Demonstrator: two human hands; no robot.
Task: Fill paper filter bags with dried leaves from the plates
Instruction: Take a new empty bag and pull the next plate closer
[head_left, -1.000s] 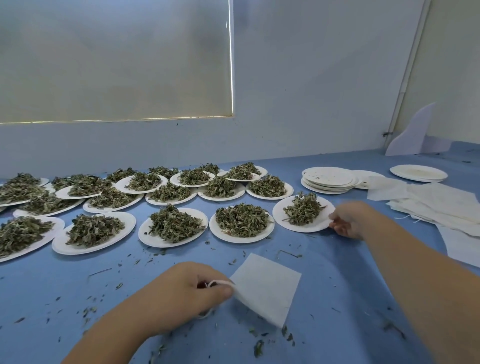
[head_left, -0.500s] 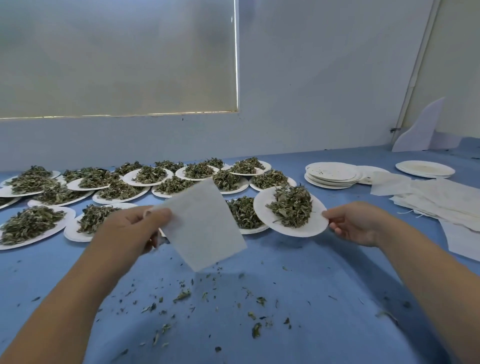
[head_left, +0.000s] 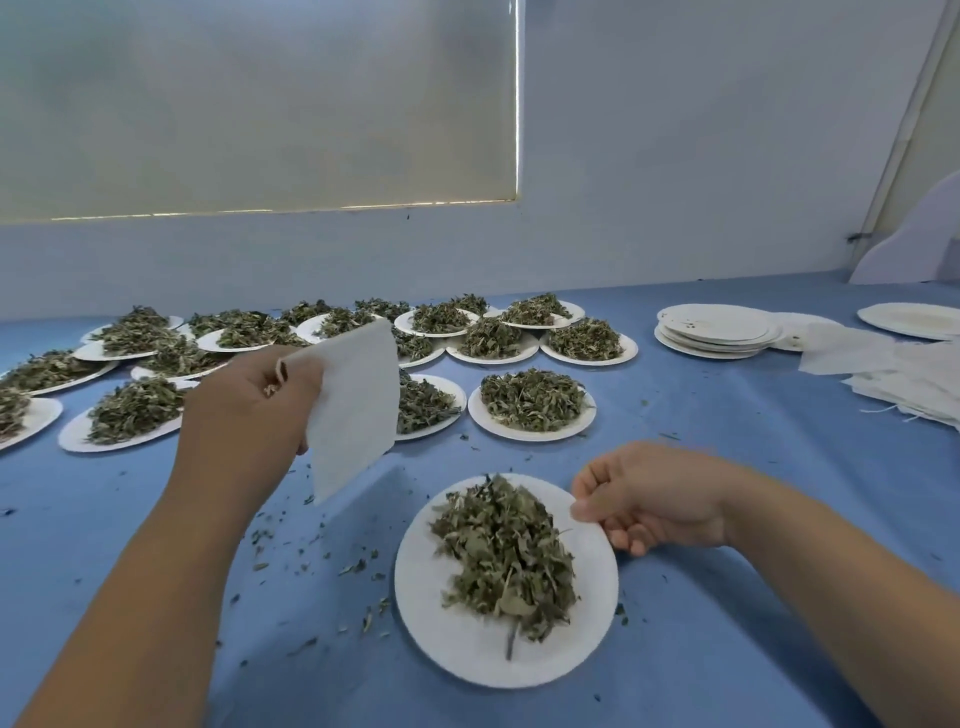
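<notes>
Plate (head_left: 467, 644) now nearer, right fingers (head_left: 584, 512) pinching rim; left fingers (head_left: 260, 384) grip bag (head_left: 358, 400), hiding plates (head_left: 458, 392).

Bare blue cloth (head_left: 322, 649) lies open left of the near plate (head_left: 431, 613), carrying only leaf crumbs (head_left: 357, 567). The filter bag (head_left: 353, 405) in your left hand (head_left: 244, 410) hangs above it. Loaded plates (head_left: 530, 435) crowd the far left and centre; stacked empty plates (head_left: 711, 332) and spare bags (head_left: 909, 384) block the far right.
</notes>
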